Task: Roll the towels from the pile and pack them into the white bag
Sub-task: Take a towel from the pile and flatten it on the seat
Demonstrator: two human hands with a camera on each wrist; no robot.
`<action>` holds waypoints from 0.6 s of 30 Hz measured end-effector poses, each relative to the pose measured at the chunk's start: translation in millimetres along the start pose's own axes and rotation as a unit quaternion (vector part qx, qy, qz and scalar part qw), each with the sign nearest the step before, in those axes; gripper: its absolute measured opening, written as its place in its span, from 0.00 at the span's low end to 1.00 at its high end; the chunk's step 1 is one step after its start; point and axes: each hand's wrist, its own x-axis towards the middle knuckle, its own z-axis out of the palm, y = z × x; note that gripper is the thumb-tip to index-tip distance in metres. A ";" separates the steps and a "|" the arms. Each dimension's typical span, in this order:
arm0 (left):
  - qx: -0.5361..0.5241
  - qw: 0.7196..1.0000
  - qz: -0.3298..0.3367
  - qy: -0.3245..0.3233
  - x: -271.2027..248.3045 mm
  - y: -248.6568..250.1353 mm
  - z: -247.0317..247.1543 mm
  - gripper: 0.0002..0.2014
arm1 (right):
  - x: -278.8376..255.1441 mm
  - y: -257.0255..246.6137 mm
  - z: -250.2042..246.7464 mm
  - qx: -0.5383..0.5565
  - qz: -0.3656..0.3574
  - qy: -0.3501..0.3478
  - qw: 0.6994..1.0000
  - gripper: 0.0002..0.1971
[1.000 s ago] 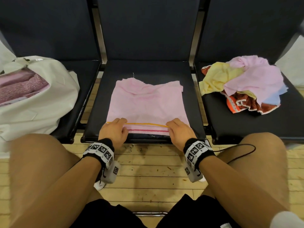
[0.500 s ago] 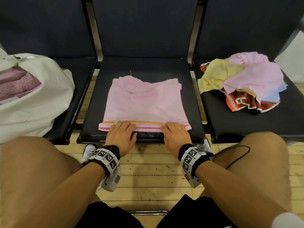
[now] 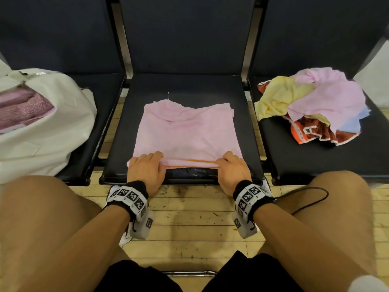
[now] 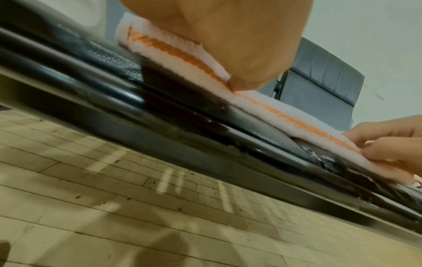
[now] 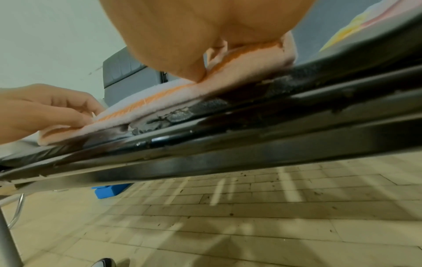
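The pink towel (image 3: 185, 131) lies flat on the middle seat (image 3: 183, 85), its near hem running left to right under both hands, so the roll goes away from the person. Head view: left hand (image 3: 146, 168) and right hand (image 3: 232, 169) curl over that hem, equally near; fingertips are hidden by cloth

Left wrist view: the palm blocks the fingers

Right wrist view: the same, the pile (image 5: 356, 21) cut off

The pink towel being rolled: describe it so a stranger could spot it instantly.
Find the row of three dark seats; the middle seat holds one pink towel spread flat. Its near edge, with an orange stripe, is turned over under the left hand and right hand. Unlike the crumpled pile on the right seat, it lies alone and smooth.
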 end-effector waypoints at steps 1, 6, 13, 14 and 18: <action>-0.002 1.000 -0.005 -0.005 0.8 0.1 -1.2 0.16 | 0.3 -0.2 -1.0 0.008 0.008 0.003 1.000 0.18; 0.012 1.000 -0.007 0.026 4.3 -2.5 2.8 0.17 | 6.3 -0.4 0.0 -0.012 0.003 0.085 0.996 0.19; -0.011 0.997 0.052 0.047 4.9 5.2 7.6 0.06 | 4.5 -9.4 9.7 0.006 -0.088 0.062 0.994 0.16; -0.016 0.998 0.049 0.044 4.1 5.1 7.7 0.06 | 3.3 -9.7 10.0 0.011 -0.076 0.057 0.995 0.14; -0.020 0.998 0.054 0.038 1.6 3.0 10.1 0.11 | 2.9 -6.4 14.2 0.004 -0.058 0.071 0.996 0.11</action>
